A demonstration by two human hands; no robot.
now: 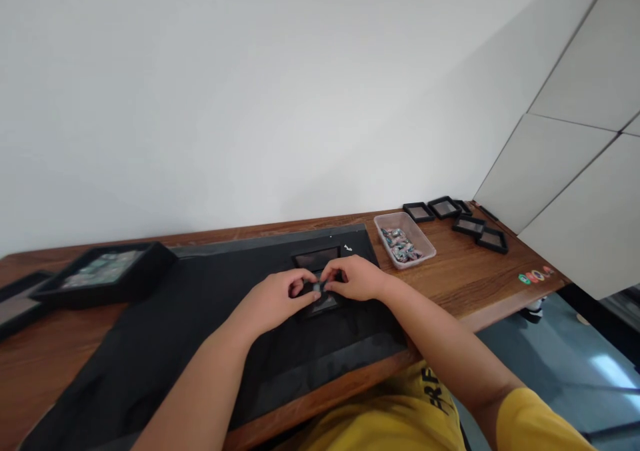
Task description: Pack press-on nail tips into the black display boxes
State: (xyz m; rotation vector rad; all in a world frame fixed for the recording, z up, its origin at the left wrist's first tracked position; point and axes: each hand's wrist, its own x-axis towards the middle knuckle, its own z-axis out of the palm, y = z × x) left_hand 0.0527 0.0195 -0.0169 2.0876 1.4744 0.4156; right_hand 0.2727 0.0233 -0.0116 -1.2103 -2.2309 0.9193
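Note:
My left hand (287, 296) and my right hand (354, 278) meet over a black mat (190, 324), fingertips bent in towards each other. Both hands are closed in a pinch around a small pale greenish piece (317, 287), too small to name exactly. Under the fingers lies a small black frame (324, 306) with a clear-looking middle, partly hidden by my hands. Just behind them is a dark flat panel with a black rim (318, 258); whether it is joined to the frame I cannot tell.
Right of the mat stands a clear plastic tub (425, 246) of small shiny wrapped pieces. Several black frames (445, 206) lie at the back right, near round stickers (538, 276). At left sits a larger black tray (145, 271) with pale pieces. A white wall (250, 104) rises behind.

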